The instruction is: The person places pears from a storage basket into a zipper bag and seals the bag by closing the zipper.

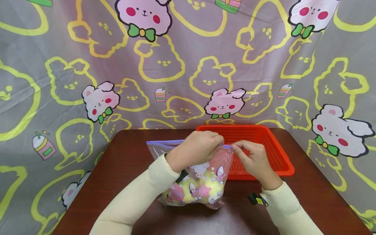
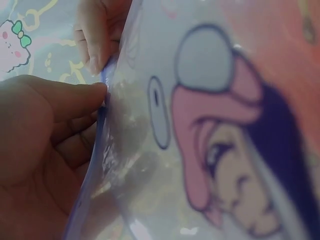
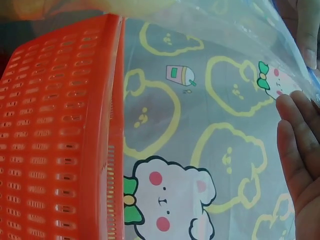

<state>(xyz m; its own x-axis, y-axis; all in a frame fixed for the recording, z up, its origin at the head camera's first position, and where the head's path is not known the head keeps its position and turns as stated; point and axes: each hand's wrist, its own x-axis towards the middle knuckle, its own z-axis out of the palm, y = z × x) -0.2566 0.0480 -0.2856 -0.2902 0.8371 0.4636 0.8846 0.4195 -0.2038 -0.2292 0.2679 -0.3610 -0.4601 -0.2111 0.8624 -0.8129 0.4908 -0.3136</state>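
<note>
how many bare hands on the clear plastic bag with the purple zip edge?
2. Left hand pinches the purple zip edge of the bag, right of its middle; right hand pinches the same edge at its right end. No others seem hidden.

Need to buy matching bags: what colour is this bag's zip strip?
The zip strip is purple; clearest in the head view.
</note>
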